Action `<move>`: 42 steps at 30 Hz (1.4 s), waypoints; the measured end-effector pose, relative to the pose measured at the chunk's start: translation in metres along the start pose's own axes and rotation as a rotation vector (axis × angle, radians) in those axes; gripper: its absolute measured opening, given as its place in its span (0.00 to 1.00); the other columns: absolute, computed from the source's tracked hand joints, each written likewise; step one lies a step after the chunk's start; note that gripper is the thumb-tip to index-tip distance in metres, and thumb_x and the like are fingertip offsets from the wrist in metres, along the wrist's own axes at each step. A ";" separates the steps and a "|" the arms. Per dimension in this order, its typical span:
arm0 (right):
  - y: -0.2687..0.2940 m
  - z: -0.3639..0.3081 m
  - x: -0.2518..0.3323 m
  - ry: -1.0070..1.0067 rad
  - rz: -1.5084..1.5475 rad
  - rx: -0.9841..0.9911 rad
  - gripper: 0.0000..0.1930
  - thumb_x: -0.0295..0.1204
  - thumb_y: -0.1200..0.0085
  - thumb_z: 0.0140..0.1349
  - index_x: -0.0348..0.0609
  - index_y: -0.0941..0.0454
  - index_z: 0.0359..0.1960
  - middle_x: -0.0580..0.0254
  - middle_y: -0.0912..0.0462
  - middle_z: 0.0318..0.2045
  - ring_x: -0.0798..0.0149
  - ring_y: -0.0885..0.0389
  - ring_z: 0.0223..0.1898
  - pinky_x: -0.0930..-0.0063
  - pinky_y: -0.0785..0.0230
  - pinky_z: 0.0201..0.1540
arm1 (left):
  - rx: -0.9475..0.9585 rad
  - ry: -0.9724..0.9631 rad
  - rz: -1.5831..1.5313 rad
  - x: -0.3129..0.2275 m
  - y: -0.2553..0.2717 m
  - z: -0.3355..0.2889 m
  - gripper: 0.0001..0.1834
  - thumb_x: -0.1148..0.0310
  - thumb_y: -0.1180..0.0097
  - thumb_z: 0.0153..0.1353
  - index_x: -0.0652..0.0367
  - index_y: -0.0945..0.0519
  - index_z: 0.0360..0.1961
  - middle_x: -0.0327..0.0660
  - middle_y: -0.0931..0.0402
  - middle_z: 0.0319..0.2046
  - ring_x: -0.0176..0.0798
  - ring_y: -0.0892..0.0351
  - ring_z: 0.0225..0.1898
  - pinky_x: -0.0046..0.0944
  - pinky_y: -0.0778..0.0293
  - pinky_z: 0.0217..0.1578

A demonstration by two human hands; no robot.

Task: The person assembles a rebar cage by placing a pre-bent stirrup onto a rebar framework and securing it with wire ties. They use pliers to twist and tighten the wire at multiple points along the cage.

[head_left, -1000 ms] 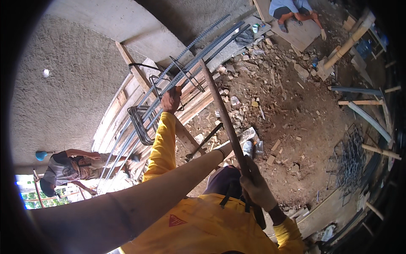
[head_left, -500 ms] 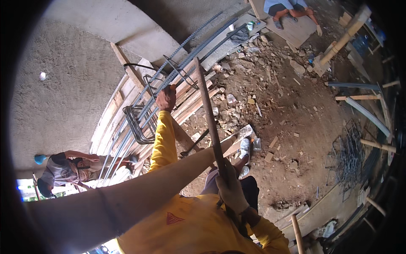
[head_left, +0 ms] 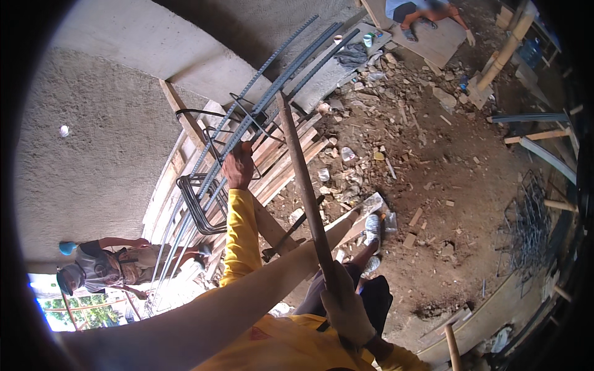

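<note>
My left hand (head_left: 238, 166), bare below a yellow sleeve, is closed on the long ribbed steel rebar (head_left: 275, 83) by a bent wire stirrup (head_left: 253, 114). Part of its grip is hidden by the back of the hand. In a pale work glove, my right hand (head_left: 348, 314) wraps round the lower end of a long brown rod (head_left: 303, 179). The rod slants upward, its top end appearing close to the rebar and stirrup; I cannot tell whether they touch. Several more dark stirrups (head_left: 198, 207) hang together on the bars, below and left of my left hand.
A thick tan pole (head_left: 247, 278) crosses close in front of me. Timber planks (head_left: 297, 157) lie beneath the rebar, rubble (head_left: 371, 80) beyond. One person (head_left: 111, 266) is at left, another (head_left: 427, 12) crouches at the far right. Tangled wire (head_left: 526, 229) lies right.
The view has shifted slightly. My right hand and the rod's lower end sit lower in the picture. My left hand stays at the rebar, a little lower, and both grips look unchanged.
</note>
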State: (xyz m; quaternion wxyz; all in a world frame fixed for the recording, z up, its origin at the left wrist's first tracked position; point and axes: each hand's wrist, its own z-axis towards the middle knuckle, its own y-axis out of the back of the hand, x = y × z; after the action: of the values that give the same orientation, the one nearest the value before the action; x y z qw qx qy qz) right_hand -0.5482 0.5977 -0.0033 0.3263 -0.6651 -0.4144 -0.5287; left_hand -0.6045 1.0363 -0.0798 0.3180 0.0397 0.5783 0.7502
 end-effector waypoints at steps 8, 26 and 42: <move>-0.008 0.006 0.014 -0.376 0.066 0.076 0.36 0.30 0.45 0.69 0.43 0.46 0.76 0.41 0.30 0.68 0.44 0.21 0.63 0.58 0.24 0.58 | -0.019 -0.029 -0.043 0.002 -0.001 0.000 0.30 0.41 0.61 0.75 0.54 0.19 0.33 0.54 0.19 0.27 0.68 0.20 0.34 0.61 0.29 0.34; 0.011 0.005 -0.036 -0.191 0.082 0.070 0.35 0.24 0.44 0.67 0.44 0.43 0.75 0.51 0.24 0.57 0.60 0.18 0.50 0.65 0.23 0.48 | 0.044 0.055 0.167 -0.012 0.000 -0.010 0.13 0.54 0.49 0.71 0.51 0.20 0.42 0.52 0.16 0.38 0.66 0.17 0.42 0.65 0.27 0.40; 0.183 -0.016 0.057 -0.332 -0.032 0.005 0.42 0.15 0.48 0.61 0.53 0.47 0.77 0.65 0.23 0.28 0.73 0.26 0.17 0.75 0.32 0.18 | -0.136 -0.139 0.031 -0.047 0.048 -0.028 0.15 0.63 0.36 0.64 0.55 0.18 0.50 0.50 0.19 0.44 0.58 0.20 0.48 0.51 0.26 0.49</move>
State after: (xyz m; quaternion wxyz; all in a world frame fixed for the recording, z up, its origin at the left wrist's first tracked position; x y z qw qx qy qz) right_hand -0.3854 0.5140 0.0563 0.2466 -0.7359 -0.4743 -0.4156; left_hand -0.5994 0.9821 -0.0319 0.3476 0.0790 0.5020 0.7880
